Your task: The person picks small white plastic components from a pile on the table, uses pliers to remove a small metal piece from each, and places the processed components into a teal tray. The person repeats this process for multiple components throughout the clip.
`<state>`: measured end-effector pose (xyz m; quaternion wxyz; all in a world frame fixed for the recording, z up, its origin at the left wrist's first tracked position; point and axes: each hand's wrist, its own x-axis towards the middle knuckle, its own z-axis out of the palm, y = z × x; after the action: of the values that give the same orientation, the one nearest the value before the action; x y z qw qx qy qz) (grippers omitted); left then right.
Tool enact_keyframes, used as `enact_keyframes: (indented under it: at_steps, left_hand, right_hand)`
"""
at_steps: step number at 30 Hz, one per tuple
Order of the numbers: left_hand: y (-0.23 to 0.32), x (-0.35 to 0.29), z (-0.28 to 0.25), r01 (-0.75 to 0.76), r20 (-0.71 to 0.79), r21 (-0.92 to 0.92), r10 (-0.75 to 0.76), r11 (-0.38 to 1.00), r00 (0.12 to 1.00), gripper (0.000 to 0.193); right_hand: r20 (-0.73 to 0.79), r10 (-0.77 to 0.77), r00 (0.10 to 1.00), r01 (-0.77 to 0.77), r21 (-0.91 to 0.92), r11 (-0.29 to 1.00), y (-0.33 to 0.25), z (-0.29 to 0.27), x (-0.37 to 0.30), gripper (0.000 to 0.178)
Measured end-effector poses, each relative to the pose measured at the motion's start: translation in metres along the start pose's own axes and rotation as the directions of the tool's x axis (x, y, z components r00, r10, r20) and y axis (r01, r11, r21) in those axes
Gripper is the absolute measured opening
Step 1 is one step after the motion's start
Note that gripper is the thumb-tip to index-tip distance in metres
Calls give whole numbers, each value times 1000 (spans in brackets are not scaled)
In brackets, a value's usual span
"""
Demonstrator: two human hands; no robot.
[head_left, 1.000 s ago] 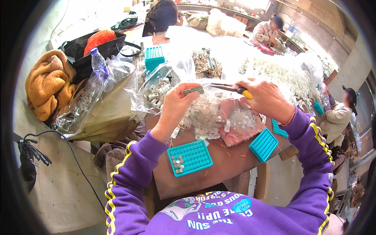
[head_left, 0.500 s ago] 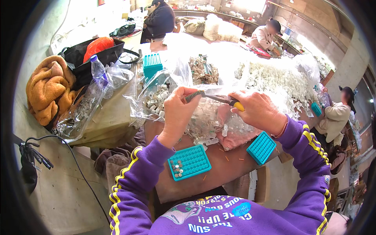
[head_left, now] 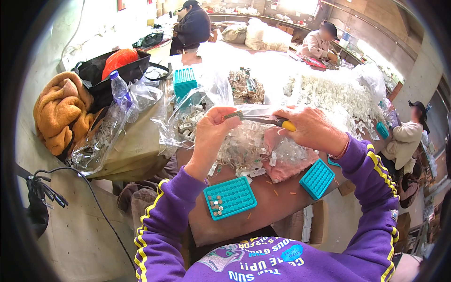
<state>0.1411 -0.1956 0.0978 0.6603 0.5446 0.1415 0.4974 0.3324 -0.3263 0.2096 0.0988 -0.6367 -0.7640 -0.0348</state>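
Above the table, my left hand (head_left: 212, 131) pinches a small flat greenish-grey piece (head_left: 233, 115), perhaps a bit of circuit board, between thumb and fingers. My right hand (head_left: 314, 130) is wrapped round the handles of pliers (head_left: 261, 119) with yellow-and-dark grips. Their jaws point left and meet the piece's right end; whether they bite on it is too small to tell. Below my hands lies a teal tray (head_left: 239, 198) with rows of hollows. Several small round metal-looking parts (head_left: 215, 205) sit in its left side.
Another teal tray (head_left: 317, 178) lies by my right forearm. Beyond my hands are clear plastic bags, a pink cloth (head_left: 282, 170) and a big heap of whitish plastic pieces (head_left: 324, 96). Stacked teal trays (head_left: 184, 81) and a bottle (head_left: 120, 89) stand left. Three people work farther off.
The view has shifted slightly. The piece and the pliers' jaws have tilted a little against each other; both hands keep their grips.
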Motion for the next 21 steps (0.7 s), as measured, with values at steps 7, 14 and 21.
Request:
enact_keyframes:
  at_steps: [7,14,21]
  left_hand:
    - [-1,-2,13,-12,-174,348,77,937,982,20]
    - [-3,5,1,-81,-135,356,137,931,981,22]
    - [8,2,-13,38,20,-20,-38,999,999,30]
  right_hand:
    - [5,85,996,-84,-127,988,-8,8,-3,40]
    - [-34,91,995,-96,-210,973,1,16,2,35]
    - [-85,32,996,-54,-281,958,20,4,14,35]
